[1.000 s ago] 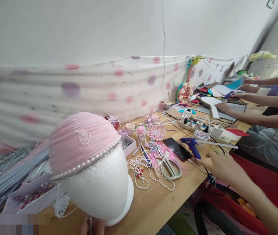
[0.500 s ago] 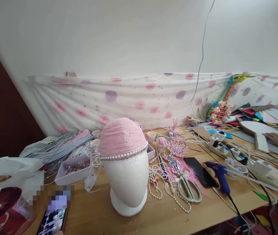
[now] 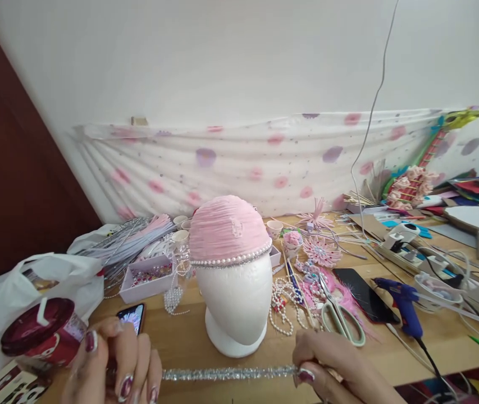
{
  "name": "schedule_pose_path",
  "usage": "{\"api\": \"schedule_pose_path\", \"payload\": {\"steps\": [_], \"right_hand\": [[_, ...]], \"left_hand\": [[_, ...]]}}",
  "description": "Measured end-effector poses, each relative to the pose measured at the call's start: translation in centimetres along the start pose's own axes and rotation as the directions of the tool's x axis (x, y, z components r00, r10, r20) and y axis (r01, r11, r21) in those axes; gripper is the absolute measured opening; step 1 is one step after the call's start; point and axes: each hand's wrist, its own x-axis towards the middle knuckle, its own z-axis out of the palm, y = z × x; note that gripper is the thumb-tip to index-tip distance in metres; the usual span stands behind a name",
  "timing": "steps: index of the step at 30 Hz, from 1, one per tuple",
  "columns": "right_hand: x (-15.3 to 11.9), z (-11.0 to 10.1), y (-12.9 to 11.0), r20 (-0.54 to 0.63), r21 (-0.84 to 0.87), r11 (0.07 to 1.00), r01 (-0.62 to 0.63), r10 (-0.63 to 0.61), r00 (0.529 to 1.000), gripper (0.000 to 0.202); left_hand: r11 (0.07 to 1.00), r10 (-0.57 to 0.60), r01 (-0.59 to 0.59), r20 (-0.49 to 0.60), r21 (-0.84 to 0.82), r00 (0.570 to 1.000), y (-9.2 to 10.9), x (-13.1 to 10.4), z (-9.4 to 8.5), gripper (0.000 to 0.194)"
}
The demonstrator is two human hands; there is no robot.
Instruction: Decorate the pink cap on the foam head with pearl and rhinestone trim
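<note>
My left hand (image 3: 115, 362) is closed on one end of a silver tinsel strip (image 3: 228, 373) at the lower left. The strip's other end is pinched in my right hand (image 3: 336, 365), and it stretches straight between them near the table's front. Behind it stands a white foam head (image 3: 237, 303) in a pink pleated cap (image 3: 226, 230) edged with white pearls and a silver band. Scissors (image 3: 342, 317) with pale green handles and pearl strings (image 3: 283, 300) lie to its right.
A lit phone (image 3: 132, 317), a red cup (image 3: 43, 331), a white bag (image 3: 60, 275) and a bead box (image 3: 149, 278) are at the left. Right are a dark phone (image 3: 365, 294), a blue glue gun (image 3: 403, 303) and a power strip (image 3: 416, 261). Another person's hand shows at the right edge.
Both my hands have come up with the silver strip held between them. The view has shifted left, so objects sit further right. The lit phone now lies partly behind my left hand.
</note>
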Motion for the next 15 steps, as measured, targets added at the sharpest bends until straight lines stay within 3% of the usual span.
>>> {"api": "schedule_pose_path", "payload": {"steps": [2, 4, 7, 8, 11, 12, 15], "right_hand": [[0.6, -0.6, 0.0, -0.088, -0.051, 0.995, 0.08, -0.085, 0.993, 0.03], [1.4, -1.5, 0.0, -0.163, -0.089, 0.985, 0.149, -0.163, 0.973, 0.026], [2.8, -3.2, 0.0, -0.25, -0.094, 0.97, 0.224, -0.241, 0.938, 0.015], [3.2, -3.8, 0.1, -0.289, -0.07, 0.971, 0.227, -0.237, 0.927, 0.013], [4.2, -5.1, 0.9, -0.395, 0.108, 0.977, 0.185, -0.129, 0.91, 0.019], [4.6, -5.3, 1.3, -0.421, 0.195, 0.966, 0.17, -0.075, 0.904, 0.022], [5.8, -4.9, 2.6, -0.451, 0.477, 0.863, 0.167, 0.077, 0.889, 0.03]], "left_hand": [[0.986, 0.094, -0.09, -0.019, 0.14, 0.995, -0.1, -0.4, 0.3, 0.041], [0.912, 0.16, -0.152, 0.011, 0.381, 0.987, 0.0, -0.6, -0.2, 0.054], [0.731, 0.104, -0.245, 0.25, 0.637, 0.963, 0.6, -0.1, -1.3, 0.06], [0.724, 0.045, -0.275, 0.354, 0.632, 0.934, 0.8, 0.4, -1.6, 0.061], [0.856, -0.031, -0.277, 0.578, 0.436, 0.815, 1.3, 2.1, -1.4, 0.062], [0.893, -0.018, -0.261, 0.607, 0.367, 0.794, 1.3, 2.7, -1.1, 0.058], [0.951, 0.034, -0.214, 0.613, 0.223, 0.789, 0.8, 4.0, 0.6, 0.047]]}}
